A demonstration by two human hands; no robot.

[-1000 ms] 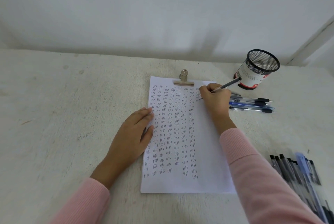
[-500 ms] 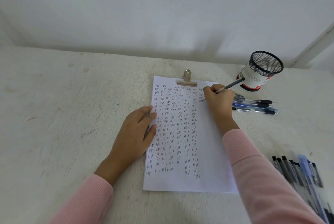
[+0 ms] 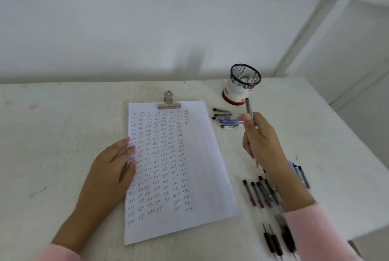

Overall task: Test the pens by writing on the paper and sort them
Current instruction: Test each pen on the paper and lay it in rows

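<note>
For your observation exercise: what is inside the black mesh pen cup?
Only dark mesh wall shows through the open top of the pen cup; no pens stick out above its rim. Its bottom is hidden by the wall and the white label.

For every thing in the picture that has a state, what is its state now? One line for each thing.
Left hand: flat, pressing the paper's left edge.
Right hand: lifted off the paper, gripping a pen.
Paper: clipped at the top, mostly filled with test marks.
Mesh pen cup: upright, looks empty.
Far pen group: lying beside the cup.
Near pen group: lying on the table.
</note>
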